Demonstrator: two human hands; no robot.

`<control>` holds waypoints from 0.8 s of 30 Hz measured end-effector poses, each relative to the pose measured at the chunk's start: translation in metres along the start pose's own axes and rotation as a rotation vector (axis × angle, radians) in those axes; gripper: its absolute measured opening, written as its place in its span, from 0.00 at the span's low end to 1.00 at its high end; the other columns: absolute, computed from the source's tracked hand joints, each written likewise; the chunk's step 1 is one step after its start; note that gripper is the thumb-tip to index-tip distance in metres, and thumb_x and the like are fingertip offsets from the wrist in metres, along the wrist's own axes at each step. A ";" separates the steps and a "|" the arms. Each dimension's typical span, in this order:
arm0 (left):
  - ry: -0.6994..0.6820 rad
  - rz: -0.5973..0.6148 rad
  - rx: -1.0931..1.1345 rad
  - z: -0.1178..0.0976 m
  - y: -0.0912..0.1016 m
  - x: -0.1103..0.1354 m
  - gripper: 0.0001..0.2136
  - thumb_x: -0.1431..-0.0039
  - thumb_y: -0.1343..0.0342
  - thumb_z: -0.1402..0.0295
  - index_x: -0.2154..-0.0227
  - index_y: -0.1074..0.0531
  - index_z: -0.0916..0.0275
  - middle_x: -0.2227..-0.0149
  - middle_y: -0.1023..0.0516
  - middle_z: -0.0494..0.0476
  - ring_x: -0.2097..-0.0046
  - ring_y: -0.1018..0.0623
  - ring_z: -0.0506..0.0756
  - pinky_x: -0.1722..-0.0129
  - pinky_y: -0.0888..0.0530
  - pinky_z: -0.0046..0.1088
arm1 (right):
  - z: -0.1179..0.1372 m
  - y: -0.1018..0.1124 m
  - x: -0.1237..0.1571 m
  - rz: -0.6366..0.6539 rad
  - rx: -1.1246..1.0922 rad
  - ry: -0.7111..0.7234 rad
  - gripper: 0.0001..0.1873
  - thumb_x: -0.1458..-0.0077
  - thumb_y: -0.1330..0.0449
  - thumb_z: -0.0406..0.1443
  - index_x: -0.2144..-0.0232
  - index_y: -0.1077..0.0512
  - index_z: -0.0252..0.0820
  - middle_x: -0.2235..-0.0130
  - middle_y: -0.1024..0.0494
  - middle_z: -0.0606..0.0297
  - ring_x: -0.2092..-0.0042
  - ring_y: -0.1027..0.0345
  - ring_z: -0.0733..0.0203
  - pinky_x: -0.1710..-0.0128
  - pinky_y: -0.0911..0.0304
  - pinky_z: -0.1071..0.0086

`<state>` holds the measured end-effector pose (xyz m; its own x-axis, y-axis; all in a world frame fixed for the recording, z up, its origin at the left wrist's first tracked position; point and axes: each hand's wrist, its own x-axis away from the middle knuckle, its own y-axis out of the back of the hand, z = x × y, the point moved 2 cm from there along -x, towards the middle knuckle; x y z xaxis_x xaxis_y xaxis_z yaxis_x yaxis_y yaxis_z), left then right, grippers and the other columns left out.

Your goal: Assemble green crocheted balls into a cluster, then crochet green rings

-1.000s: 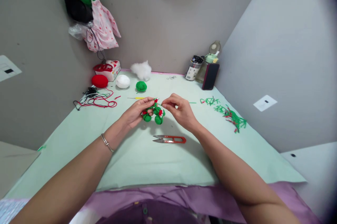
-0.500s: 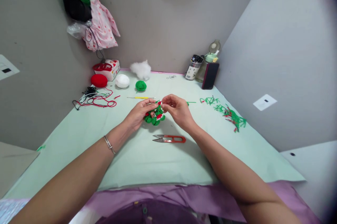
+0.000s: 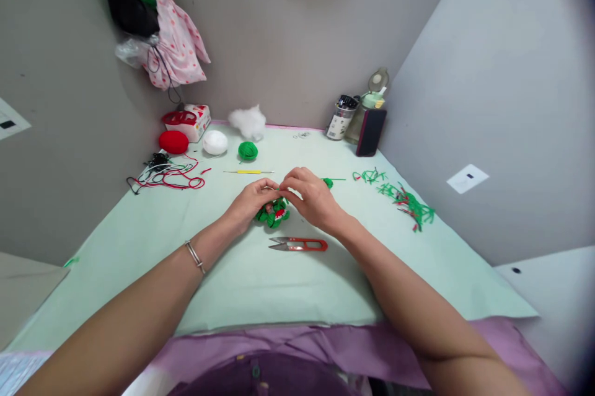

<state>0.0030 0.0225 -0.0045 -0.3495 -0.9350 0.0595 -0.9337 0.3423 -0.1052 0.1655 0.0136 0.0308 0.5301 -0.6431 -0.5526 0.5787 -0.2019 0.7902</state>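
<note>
A small green crocheted piece with red and white patches [image 3: 274, 215] hangs from my fingers above the table. My left hand [image 3: 251, 202] is closed on its upper left side. Thumb and fingertips of my right hand [image 3: 309, 196] are pinched together at its top, against the left fingertips; what exactly they pinch there is too small to make out. Thread snips [image 3: 298, 245] with an orange handle lie just below the hands. Partly behind my right hand sits a small green yarn piece [image 3: 328, 183] with a straight end sticking out.
A yellow-handled crochet hook [image 3: 248, 171] lies beyond my hands. Behind it are green [image 3: 248, 150], white [image 3: 215, 142] and red yarn balls [image 3: 173, 142] and white stuffing [image 3: 248, 122]. Yarn scraps [image 3: 409, 205] lie at right, a phone [image 3: 371, 132] leans behind them, and loose strands [image 3: 174, 176] lie at left.
The crocheted piece has turned and dropped slightly, with its upper red-and-white patch now covered. My right hand has shifted in against my left fingertips, uncovering more of the green yarn piece behind.
</note>
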 end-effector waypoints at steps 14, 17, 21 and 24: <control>-0.056 0.071 -0.030 -0.006 -0.005 0.001 0.11 0.48 0.36 0.61 0.71 0.28 0.63 0.73 0.28 0.50 0.73 0.34 0.48 0.73 0.38 0.24 | -0.009 -0.006 -0.003 -0.045 -1.043 -0.723 0.12 0.58 0.32 0.40 0.78 0.27 0.38 0.78 0.29 0.70 0.74 0.38 0.67 0.68 0.39 0.69; -0.029 0.059 0.012 -0.003 -0.004 0.000 0.10 0.48 0.36 0.63 0.73 0.31 0.62 0.76 0.30 0.48 0.75 0.34 0.47 0.74 0.38 0.23 | -0.007 -0.014 -0.003 -0.121 -1.103 -0.788 0.11 0.60 0.32 0.39 0.79 0.28 0.39 0.78 0.29 0.70 0.74 0.39 0.68 0.68 0.40 0.69; -0.008 0.048 0.032 -0.004 -0.002 0.000 0.08 0.49 0.38 0.66 0.74 0.32 0.62 0.78 0.32 0.46 0.76 0.34 0.47 0.75 0.38 0.22 | -0.003 -0.023 -0.001 -0.180 -1.166 -0.859 0.11 0.62 0.32 0.39 0.80 0.29 0.39 0.77 0.29 0.71 0.73 0.39 0.68 0.67 0.40 0.69; 0.025 0.075 0.053 -0.007 -0.002 0.001 0.08 0.50 0.39 0.67 0.75 0.34 0.62 0.79 0.32 0.46 0.77 0.33 0.47 0.76 0.38 0.21 | -0.001 -0.024 -0.001 -0.226 -1.091 -0.769 0.09 0.60 0.33 0.38 0.80 0.28 0.39 0.77 0.29 0.70 0.72 0.39 0.67 0.67 0.41 0.68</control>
<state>0.0041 0.0209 0.0024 -0.4209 -0.9041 0.0741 -0.8996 0.4055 -0.1623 0.1510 0.0198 0.0121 0.0886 -0.9936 -0.0701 0.9896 0.0958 -0.1070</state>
